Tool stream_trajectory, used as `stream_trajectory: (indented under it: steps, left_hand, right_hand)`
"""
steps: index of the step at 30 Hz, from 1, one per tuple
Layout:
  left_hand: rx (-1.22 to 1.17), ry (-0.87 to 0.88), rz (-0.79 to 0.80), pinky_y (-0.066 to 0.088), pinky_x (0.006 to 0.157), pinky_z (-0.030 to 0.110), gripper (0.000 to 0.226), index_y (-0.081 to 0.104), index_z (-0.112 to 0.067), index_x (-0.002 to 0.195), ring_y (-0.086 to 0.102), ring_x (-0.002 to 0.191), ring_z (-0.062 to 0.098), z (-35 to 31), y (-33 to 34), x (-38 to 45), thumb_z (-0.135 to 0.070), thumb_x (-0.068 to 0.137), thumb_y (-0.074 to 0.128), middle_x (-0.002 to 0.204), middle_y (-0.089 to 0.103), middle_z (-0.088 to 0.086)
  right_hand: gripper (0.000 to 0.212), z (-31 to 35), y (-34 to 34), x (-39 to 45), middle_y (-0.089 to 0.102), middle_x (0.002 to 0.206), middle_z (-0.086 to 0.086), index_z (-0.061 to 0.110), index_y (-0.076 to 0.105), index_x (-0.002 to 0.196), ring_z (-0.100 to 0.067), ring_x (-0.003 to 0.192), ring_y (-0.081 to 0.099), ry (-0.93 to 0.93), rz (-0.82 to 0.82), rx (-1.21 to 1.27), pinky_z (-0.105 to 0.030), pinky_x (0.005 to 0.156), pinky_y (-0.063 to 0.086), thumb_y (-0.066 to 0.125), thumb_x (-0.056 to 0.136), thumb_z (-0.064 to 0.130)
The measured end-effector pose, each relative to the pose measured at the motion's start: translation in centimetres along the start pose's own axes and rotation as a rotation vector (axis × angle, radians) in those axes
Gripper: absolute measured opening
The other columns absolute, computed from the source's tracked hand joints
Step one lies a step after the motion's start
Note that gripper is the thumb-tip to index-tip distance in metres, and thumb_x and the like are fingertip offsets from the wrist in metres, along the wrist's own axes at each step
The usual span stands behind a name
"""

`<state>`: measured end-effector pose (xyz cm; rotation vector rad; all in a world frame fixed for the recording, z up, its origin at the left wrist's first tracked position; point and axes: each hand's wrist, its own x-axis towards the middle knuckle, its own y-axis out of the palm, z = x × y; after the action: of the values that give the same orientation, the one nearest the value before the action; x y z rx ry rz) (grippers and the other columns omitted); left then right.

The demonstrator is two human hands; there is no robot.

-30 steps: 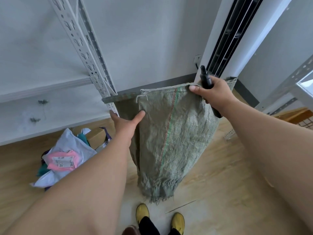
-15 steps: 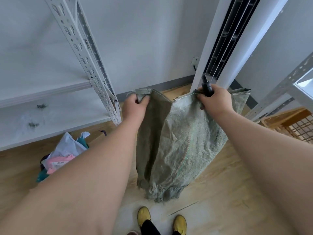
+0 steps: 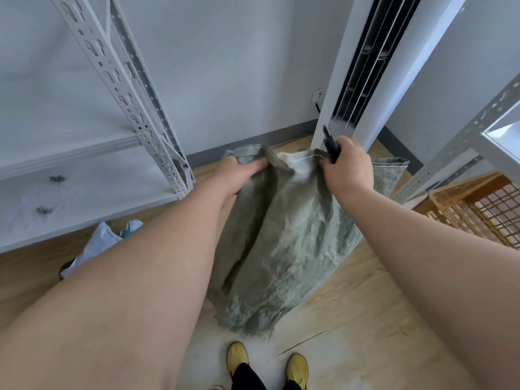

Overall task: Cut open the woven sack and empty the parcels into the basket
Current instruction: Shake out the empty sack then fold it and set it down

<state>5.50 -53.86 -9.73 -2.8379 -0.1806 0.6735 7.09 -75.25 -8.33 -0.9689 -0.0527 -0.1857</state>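
We are seeing the sack (image 3: 284,235) showing as coarse, matt grey-green woven cloth, fraying at its bottom edge. The shelving upright (image 3: 126,91) is looking like perforated, white-painted metal. The floor (image 3: 351,319) is appearing as pale, smooth wood. The basket (image 3: 478,209) is showing an orange lattice, seemingly plastic.

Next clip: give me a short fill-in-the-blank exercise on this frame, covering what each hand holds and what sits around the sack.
1. The left hand grips the hemmed top edge of the grey-green woven ____.
2. The right hand holds the same edge together with a slim ____ cutting tool.
3. The sack's frayed bottom end hangs just above a pair of ____ shoes.
4. The orange wire-mesh basket sits on the person's ____ side.

Missing words: sack; black; yellow; right
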Motion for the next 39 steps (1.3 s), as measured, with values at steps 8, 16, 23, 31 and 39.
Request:
stream_trajectory:
  steps: [8, 16, 23, 31, 39]
  left_hand:
    - [-0.52, -0.312, -0.475, 0.057, 0.079, 0.035, 0.022, 0.057, -0.011, 0.103, 0.063, 0.081, 0.023, 0.7, 2.1, 2.1, -0.015, 0.082, 0.063, 0.104, 0.066, 0.011]
    - [-0.315, -0.191, -0.264, 0.054, 0.084, 0.035, 0.056, 0.047, -0.012, 0.135, 0.063, 0.105, 0.026, -0.9, 5.8, 1.5, -0.027, 0.085, 0.068, 0.123, 0.061, 0.006]
    - [0.308, 0.116, 0.126, 0.046, 0.075, 0.02, 0.045, 0.068, -0.026, 0.1, 0.063, 0.093, 0.007, -2.4, 7.3, 0.8, -0.06, 0.07, 0.073, 0.098, 0.067, -0.015]
    - [0.075, 0.068, 0.524, 0.009, 0.118, 0.05, 0.124, 0.034, -0.032, 0.147, 0.019, 0.145, 0.019, -0.9, 6.2, 0.3, -0.091, 0.039, 0.055, 0.158, 0.025, -0.001]
    - [0.238, -0.007, 0.276, 0.047, 0.093, 0.033, 0.059, 0.059, -0.023, 0.123, 0.063, 0.106, 0.018, 7.2, 8.8, -1.9, -0.035, 0.071, 0.083, 0.119, 0.066, -0.002]
  right_hand:
    - [0.023, -2.8, -0.1, -0.1, 0.063, 0.103, -0.012, 0.015, 0.061, 0.096, -0.03, 0.084, 0.066, 0.213, 0.088, 0.217, -0.041, 0.078, 0.056, 0.073, 0.08, 0.027]
    - [0.022, -3.3, -0.5, -1.0, 0.07, 0.074, 0.002, 0.016, 0.064, 0.09, -0.007, 0.06, 0.068, 0.064, 0.484, 0.357, -0.019, 0.05, 0.049, 0.078, 0.077, 0.025]
    - [0.019, -4.9, -0.8, -1.2, 0.06, 0.088, 0.009, 0.022, 0.062, 0.08, -0.015, 0.079, 0.056, 0.034, 0.126, 0.237, -0.027, 0.065, 0.041, 0.075, 0.076, 0.035]
    - [0.016, -4.3, -1.2, 0.2, 0.049, 0.079, 0.014, 0.02, 0.047, 0.096, -0.019, 0.078, 0.052, 0.086, 0.031, 0.34, -0.033, 0.07, 0.043, 0.058, 0.092, 0.031]
    - [0.021, -1.9, -2.1, 2.4, 0.06, 0.093, -0.001, 0.019, 0.055, 0.102, -0.022, 0.084, 0.056, 0.161, 0.106, 0.551, -0.04, 0.08, 0.05, 0.062, 0.089, 0.033]
